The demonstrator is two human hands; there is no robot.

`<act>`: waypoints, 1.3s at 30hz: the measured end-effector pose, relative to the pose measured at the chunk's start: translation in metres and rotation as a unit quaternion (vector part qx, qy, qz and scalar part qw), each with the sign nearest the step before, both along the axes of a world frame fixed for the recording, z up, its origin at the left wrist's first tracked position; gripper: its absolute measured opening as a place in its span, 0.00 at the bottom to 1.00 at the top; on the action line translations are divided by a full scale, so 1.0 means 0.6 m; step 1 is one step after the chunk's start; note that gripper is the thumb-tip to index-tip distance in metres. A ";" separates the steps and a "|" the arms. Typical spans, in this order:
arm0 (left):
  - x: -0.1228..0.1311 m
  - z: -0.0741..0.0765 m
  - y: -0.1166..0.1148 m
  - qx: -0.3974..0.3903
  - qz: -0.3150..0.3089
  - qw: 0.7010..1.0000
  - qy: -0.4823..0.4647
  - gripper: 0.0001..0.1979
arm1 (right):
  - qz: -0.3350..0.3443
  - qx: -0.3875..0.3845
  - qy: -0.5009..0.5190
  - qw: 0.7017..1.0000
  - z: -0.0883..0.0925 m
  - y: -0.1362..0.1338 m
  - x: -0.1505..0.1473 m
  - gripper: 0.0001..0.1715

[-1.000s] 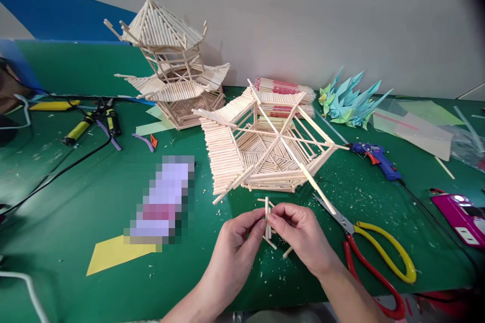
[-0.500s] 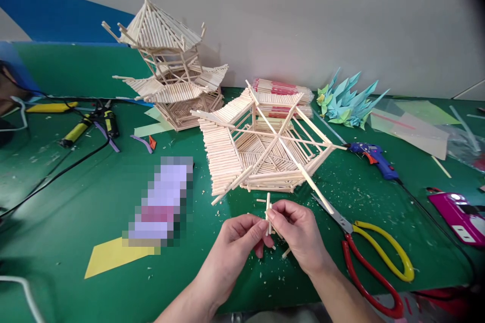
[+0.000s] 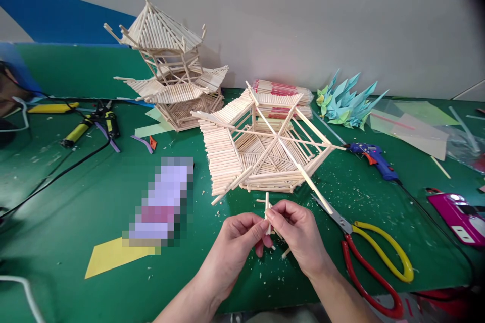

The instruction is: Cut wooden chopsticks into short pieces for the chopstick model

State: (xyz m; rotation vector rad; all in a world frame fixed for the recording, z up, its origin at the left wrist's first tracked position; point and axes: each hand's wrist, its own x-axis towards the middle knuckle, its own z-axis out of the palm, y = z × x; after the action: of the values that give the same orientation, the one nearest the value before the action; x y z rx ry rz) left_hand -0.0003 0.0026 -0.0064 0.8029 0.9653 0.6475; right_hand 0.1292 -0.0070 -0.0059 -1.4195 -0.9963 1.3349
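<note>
Short wooden sticks are pinched between my two hands, in front of a half-roofed stick model. My left hand is closed, thumb and fingertips against the sticks' lower ends. From the other side my right hand grips the same sticks between thumb and forefinger. The fingers hide part of them, so how many each hand holds is unclear. Another short stick shows just below my right hand. Scissors with one red and one yellow handle lie open to the right of that hand.
A finished-looking stick pavilion stands behind left. Bundled sticks and blue folded-paper pieces lie at the back. A blue glue gun and pink device are on the right, pliers and yellow paper on the left.
The upright stick between my fingers has shifted very slightly left. Otherwise my hands and the things on the table look the same.
</note>
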 end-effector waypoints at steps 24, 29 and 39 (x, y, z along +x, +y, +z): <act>0.001 0.008 0.001 0.016 0.000 1.000 0.023 0.13 | 0.011 0.011 0.005 1.000 -0.002 -0.002 0.000 0.12; 0.000 0.013 0.002 0.029 -0.008 0.999 0.044 0.13 | 0.039 0.016 0.008 0.999 -0.001 -0.002 0.003 0.12; -0.004 0.008 -0.004 0.096 -0.053 0.988 0.111 0.15 | 0.039 0.031 -0.015 0.999 0.006 -0.001 0.012 0.14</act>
State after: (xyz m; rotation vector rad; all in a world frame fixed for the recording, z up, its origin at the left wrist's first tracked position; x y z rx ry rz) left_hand -0.0026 0.0000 -0.0018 1.1074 1.0637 0.5726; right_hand 0.1364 -0.0076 -0.0023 -1.3690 -1.1144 1.3308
